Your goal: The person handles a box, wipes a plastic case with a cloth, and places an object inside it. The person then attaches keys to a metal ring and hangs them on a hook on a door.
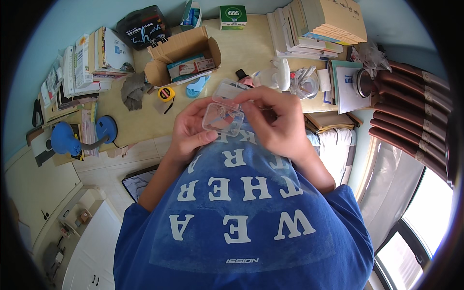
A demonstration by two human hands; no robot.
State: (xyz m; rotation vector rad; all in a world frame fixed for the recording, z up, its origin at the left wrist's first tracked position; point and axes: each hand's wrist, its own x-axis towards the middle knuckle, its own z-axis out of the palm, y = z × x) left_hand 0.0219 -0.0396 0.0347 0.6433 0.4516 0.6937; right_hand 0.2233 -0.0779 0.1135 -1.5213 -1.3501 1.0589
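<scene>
My left hand (190,127) grips a small clear plastic case (223,119) by its left side, thumb along the near edge. Its hinged lid (228,90) stands open on the far side. Inside the case lie small clear or thin pieces, too fine to make out. My right hand (275,119) is at the case's right side, thumb and forefinger pinched together near the hinge. Whether a tiny item sits between those fingertips I cannot tell. Both hands are held in front of my blue shirt, near the desk's front edge.
On the desk (250,40) stand an open cardboard box (181,47), a yellow tape measure (166,94), a blue-and-white dispenser (197,86), a grey cloth (135,90) and a clear round container (304,83). Books (326,21) rise at back right. A blue desk lamp (67,139) is at left.
</scene>
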